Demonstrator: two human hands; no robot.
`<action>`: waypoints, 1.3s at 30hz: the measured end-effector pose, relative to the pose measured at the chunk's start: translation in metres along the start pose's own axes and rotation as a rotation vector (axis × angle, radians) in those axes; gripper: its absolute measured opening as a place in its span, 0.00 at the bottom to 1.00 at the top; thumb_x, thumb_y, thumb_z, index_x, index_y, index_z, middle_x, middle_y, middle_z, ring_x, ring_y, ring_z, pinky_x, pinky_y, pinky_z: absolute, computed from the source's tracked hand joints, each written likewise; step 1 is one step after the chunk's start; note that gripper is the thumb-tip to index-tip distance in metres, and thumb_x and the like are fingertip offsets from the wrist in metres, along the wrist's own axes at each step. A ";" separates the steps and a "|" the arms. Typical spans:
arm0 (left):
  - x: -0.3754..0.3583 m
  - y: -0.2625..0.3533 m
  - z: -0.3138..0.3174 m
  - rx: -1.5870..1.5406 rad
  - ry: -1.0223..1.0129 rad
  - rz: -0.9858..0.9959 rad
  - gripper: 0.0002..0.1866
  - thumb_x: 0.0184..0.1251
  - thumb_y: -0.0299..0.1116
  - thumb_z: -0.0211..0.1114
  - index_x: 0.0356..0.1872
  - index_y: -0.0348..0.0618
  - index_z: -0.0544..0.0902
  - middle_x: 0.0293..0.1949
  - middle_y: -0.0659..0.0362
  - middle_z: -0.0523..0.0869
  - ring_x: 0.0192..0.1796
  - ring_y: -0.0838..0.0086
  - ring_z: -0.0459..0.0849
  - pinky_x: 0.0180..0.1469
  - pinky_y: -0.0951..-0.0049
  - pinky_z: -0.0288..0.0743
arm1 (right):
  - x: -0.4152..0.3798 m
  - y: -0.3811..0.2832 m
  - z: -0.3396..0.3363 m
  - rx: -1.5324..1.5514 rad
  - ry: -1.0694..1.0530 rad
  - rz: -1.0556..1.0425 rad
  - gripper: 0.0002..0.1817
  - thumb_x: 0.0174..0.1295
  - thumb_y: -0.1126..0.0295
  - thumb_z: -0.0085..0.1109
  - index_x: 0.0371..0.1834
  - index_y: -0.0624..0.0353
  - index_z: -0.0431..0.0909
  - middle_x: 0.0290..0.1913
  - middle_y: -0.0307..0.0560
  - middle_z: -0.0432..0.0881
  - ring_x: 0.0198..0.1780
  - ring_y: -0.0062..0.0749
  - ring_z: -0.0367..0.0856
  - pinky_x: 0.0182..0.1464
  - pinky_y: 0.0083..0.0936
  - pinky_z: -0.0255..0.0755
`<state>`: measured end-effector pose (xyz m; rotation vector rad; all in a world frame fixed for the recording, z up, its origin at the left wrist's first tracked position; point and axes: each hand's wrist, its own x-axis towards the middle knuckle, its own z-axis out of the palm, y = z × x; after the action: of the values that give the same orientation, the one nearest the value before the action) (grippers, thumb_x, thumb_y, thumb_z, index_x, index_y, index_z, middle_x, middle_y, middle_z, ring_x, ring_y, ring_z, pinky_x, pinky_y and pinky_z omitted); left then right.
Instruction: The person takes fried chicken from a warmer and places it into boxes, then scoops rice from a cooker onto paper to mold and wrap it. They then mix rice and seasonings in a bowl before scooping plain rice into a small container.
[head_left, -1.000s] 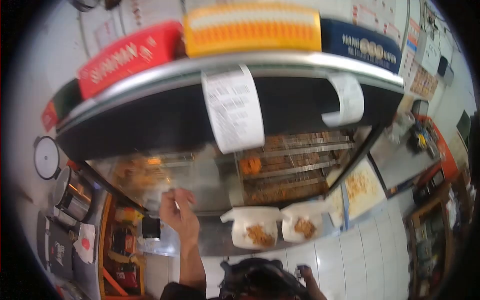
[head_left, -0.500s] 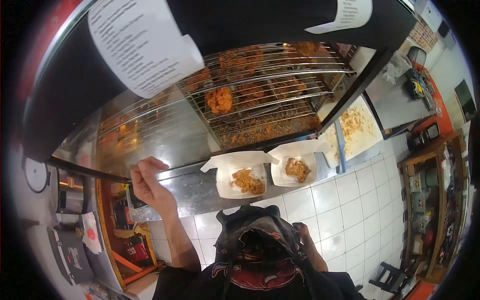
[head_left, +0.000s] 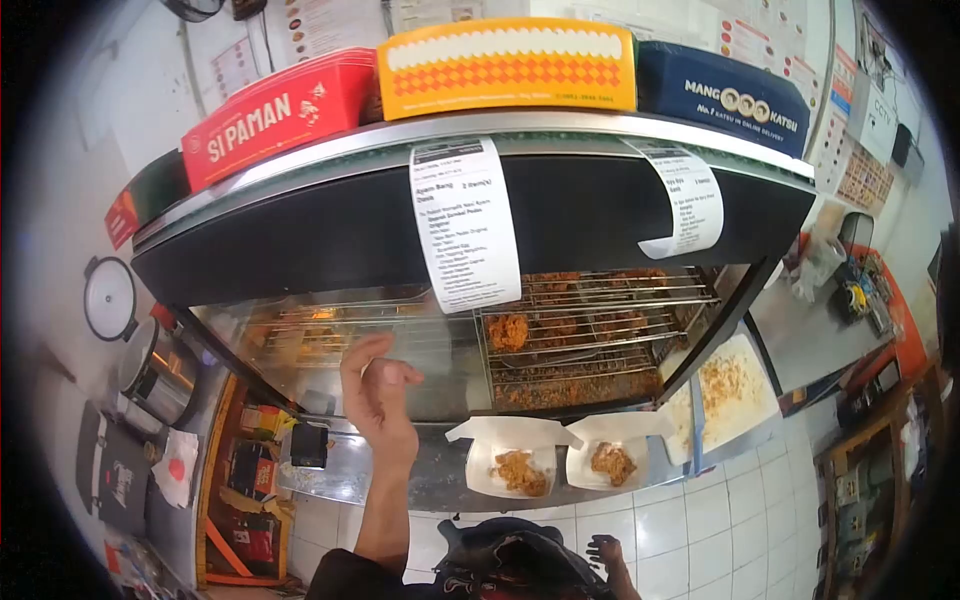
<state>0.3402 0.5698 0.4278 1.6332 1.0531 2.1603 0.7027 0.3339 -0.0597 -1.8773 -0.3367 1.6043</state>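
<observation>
My left hand (head_left: pixel 378 392) is raised in front of the glass warmer's left part, fingers apart and a little curled, with nothing in it. Low beside my body, my right hand (head_left: pixel 606 550) hangs with its fingers spread and empty. Two open white paper boxes stand side by side on the metal counter (head_left: pixel 430 470); the left box (head_left: pixel 484 458) and the right box (head_left: pixel 580 467) each hold a piece of fried chicken. Behind them, more fried chicken (head_left: pixel 508 332) lies on wire racks in the warmer.
Two printed receipts hang from the warmer's top edge, one in the middle (head_left: pixel 466 225) and one at right (head_left: pixel 682 200). Red, yellow (head_left: pixel 507 68) and dark blue boxes line its top. A crumb-covered white board (head_left: pixel 732 388) lies at right, a black box (head_left: pixel 309 445) at left.
The view has tilted up, showing the warmer's top and its boxes. My left hand has risen and its fingers have spread. The long receipt now hangs straighter and farther off. My right hand's fingers show more.
</observation>
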 end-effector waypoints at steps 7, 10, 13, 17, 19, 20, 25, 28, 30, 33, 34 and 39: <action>0.015 0.025 0.032 -0.078 -0.028 0.132 0.17 0.73 0.37 0.58 0.53 0.34 0.73 0.54 0.44 0.77 0.28 0.77 0.81 0.33 0.79 0.76 | 0.001 0.018 0.008 0.119 -0.055 0.025 0.16 0.65 0.66 0.62 0.53 0.60 0.77 0.42 0.60 0.85 0.35 0.49 0.87 0.28 0.38 0.82; 0.007 0.021 0.031 0.067 -0.231 0.419 0.13 0.71 0.34 0.59 0.47 0.34 0.76 0.53 0.43 0.77 0.27 0.79 0.79 0.29 0.82 0.74 | -0.005 0.032 0.015 0.053 -0.012 0.055 0.16 0.65 0.68 0.53 0.51 0.65 0.80 0.47 0.61 0.85 0.45 0.52 0.86 0.41 0.43 0.82; 0.007 0.044 0.066 -0.064 -0.442 0.426 0.13 0.67 0.29 0.65 0.48 0.32 0.77 0.54 0.44 0.78 0.27 0.80 0.80 0.31 0.82 0.76 | 0.012 0.071 0.008 0.029 -0.096 -0.075 0.19 0.66 0.63 0.58 0.57 0.60 0.77 0.42 0.54 0.85 0.37 0.44 0.85 0.32 0.39 0.81; 0.009 0.068 0.113 -0.194 -0.482 0.188 0.20 0.62 0.24 0.69 0.54 0.32 0.75 0.56 0.45 0.78 0.28 0.82 0.81 0.32 0.83 0.77 | 0.005 0.076 0.006 0.157 -0.078 -0.035 0.21 0.67 0.60 0.58 0.60 0.58 0.75 0.40 0.52 0.85 0.32 0.40 0.85 0.27 0.37 0.80; 0.010 0.073 0.130 -0.258 -0.479 0.007 0.26 0.61 0.22 0.70 0.60 0.32 0.73 0.59 0.46 0.78 0.29 0.83 0.82 0.33 0.84 0.77 | 0.004 0.075 0.005 0.122 -0.066 -0.025 0.20 0.68 0.60 0.57 0.59 0.58 0.75 0.40 0.53 0.85 0.32 0.42 0.85 0.29 0.39 0.80; 0.013 0.072 0.136 -0.276 -0.498 0.001 0.28 0.62 0.23 0.70 0.62 0.31 0.71 0.61 0.46 0.77 0.30 0.83 0.82 0.32 0.84 0.77 | 0.003 0.075 0.005 0.126 -0.047 0.013 0.20 0.68 0.60 0.56 0.59 0.57 0.75 0.40 0.53 0.85 0.33 0.42 0.85 0.30 0.41 0.80; 0.026 0.066 0.164 -0.336 -0.421 -0.040 0.27 0.61 0.26 0.73 0.60 0.33 0.74 0.55 0.48 0.82 0.27 0.85 0.82 0.28 0.85 0.75 | -0.005 0.076 0.001 0.156 0.010 0.031 0.20 0.68 0.60 0.56 0.59 0.57 0.75 0.39 0.54 0.85 0.33 0.44 0.84 0.33 0.45 0.81; 0.031 0.062 0.173 -0.321 -0.396 -0.049 0.22 0.62 0.28 0.73 0.56 0.34 0.77 0.45 0.51 0.86 0.25 0.86 0.81 0.26 0.85 0.74 | -0.005 0.080 -0.004 0.231 0.003 0.060 0.20 0.68 0.59 0.56 0.59 0.57 0.76 0.39 0.53 0.84 0.34 0.44 0.85 0.33 0.44 0.81; 0.034 0.060 0.175 -0.284 -0.389 -0.063 0.19 0.63 0.28 0.72 0.53 0.34 0.80 0.38 0.54 0.88 0.23 0.87 0.80 0.25 0.85 0.73 | -0.002 0.088 -0.008 0.246 -0.044 0.019 0.20 0.68 0.59 0.57 0.59 0.56 0.76 0.40 0.53 0.85 0.35 0.43 0.85 0.34 0.40 0.82; 0.035 0.058 0.174 -0.299 -0.402 -0.131 0.12 0.65 0.30 0.71 0.46 0.35 0.84 0.29 0.60 0.87 0.22 0.88 0.78 0.24 0.86 0.71 | -0.011 0.080 -0.007 0.175 -0.021 0.016 0.20 0.68 0.60 0.57 0.59 0.58 0.76 0.40 0.53 0.85 0.34 0.42 0.85 0.33 0.36 0.82; 0.034 0.058 0.173 -0.313 -0.427 -0.156 0.12 0.66 0.30 0.70 0.46 0.35 0.84 0.27 0.61 0.86 0.23 0.87 0.79 0.25 0.86 0.71 | -0.014 0.079 -0.006 0.155 -0.031 0.019 0.20 0.68 0.60 0.57 0.59 0.58 0.76 0.40 0.53 0.85 0.34 0.42 0.85 0.33 0.36 0.82; 0.015 0.049 0.151 -0.352 -0.404 -0.176 0.09 0.67 0.27 0.68 0.46 0.36 0.83 0.37 0.58 0.85 0.26 0.87 0.78 0.26 0.86 0.74 | -0.018 0.066 -0.007 0.097 -0.041 0.005 0.21 0.69 0.60 0.56 0.60 0.60 0.74 0.44 0.56 0.84 0.34 0.43 0.85 0.33 0.34 0.82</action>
<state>0.4831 0.6038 0.4886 1.6395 0.6292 1.6879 0.6920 0.2706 -0.0854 -1.7760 -0.2673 1.6350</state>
